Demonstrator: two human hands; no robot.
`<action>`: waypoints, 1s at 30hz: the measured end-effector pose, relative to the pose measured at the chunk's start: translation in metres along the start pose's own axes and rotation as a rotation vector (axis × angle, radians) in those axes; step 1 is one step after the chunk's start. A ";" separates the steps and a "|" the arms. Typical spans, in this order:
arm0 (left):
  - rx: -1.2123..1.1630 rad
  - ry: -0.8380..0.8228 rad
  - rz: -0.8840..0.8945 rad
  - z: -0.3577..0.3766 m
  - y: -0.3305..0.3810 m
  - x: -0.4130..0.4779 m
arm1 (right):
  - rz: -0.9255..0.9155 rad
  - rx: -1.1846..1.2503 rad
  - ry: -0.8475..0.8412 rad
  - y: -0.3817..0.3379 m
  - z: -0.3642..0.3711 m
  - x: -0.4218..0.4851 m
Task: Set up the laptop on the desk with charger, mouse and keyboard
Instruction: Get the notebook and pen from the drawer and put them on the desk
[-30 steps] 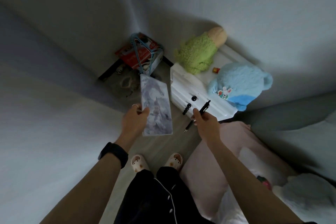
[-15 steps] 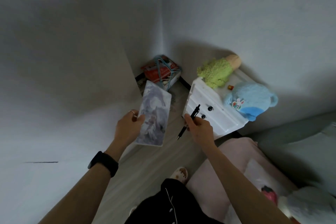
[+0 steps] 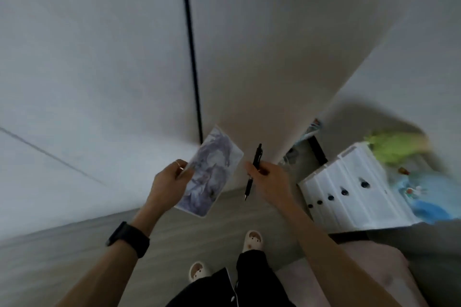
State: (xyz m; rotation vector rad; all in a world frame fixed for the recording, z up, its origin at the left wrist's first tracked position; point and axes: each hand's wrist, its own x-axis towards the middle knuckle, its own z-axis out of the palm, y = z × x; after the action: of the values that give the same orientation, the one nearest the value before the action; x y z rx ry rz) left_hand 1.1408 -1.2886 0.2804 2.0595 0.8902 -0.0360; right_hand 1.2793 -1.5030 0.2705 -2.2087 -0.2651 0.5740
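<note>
Left grip [image 3: 169, 182] pinches a flat, rectangular illustrated notebook [image 3: 212, 177]; right grip [image 3: 270, 180] clasps a slim black pen [image 3: 255, 164]; white ribbed drawers [image 3: 349, 194] to its right.

There is only one camera. It sits on my head and looks forward and steeply down along my own forearms. My left hand [image 3: 169, 182] and right hand [image 3: 272, 179] sit near the middle of the picture, close to the lens, with my slippers [image 3: 253, 240] and the floor [image 3: 74, 252] below them. Beyond the hands a pale wall [image 3: 99, 57] fills the upper half. The wide lens bends the edges, and the white drawer unit [image 3: 349, 194], out past my right hand, is smeared with blur.
</note>
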 end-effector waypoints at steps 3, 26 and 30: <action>-0.053 0.125 -0.117 -0.052 -0.057 -0.034 | -0.129 -0.179 -0.162 -0.045 0.060 -0.006; -1.272 1.428 -0.948 -0.205 -0.316 -0.291 | -0.885 -0.567 -1.330 -0.306 0.515 -0.174; -1.356 1.602 -0.918 -0.232 -0.355 -0.319 | -0.919 -0.630 -1.441 -0.328 0.578 -0.218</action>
State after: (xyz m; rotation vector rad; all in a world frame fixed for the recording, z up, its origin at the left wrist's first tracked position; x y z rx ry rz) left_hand 0.6233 -1.1736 0.2803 -0.0351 1.8628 1.4092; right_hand 0.8085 -0.9863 0.2665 -1.4293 -2.2486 1.5223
